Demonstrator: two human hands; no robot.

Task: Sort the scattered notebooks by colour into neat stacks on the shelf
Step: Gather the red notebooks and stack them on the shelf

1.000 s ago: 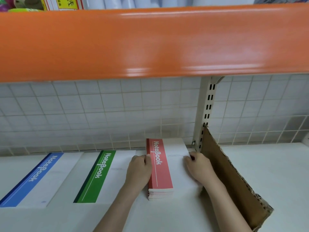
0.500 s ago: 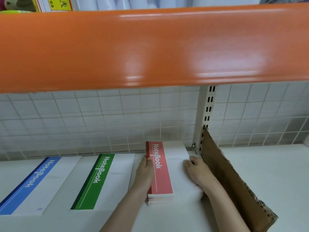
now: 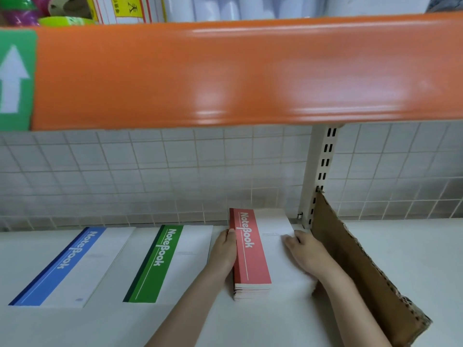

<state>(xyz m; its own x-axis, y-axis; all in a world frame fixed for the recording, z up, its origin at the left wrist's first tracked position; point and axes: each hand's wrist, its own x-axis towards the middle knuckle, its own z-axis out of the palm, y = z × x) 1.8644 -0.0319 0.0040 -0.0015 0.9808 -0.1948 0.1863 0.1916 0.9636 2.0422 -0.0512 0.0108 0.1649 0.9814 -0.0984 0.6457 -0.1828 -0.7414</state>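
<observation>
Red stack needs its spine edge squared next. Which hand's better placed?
Left. The left hand already lies flat along the spine side of the red notebook stack. The right hand rests on the white cover at the far side, beside the cardboard divider.

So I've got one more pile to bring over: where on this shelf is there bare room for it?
Widest bare patch: the shelf right of the cardboard divider. A bare strip also runs along the front edge. It is crowded between the divider and the green notebook, where the left hand and right hand flank the red stack. The blue notebook takes the left.
</observation>
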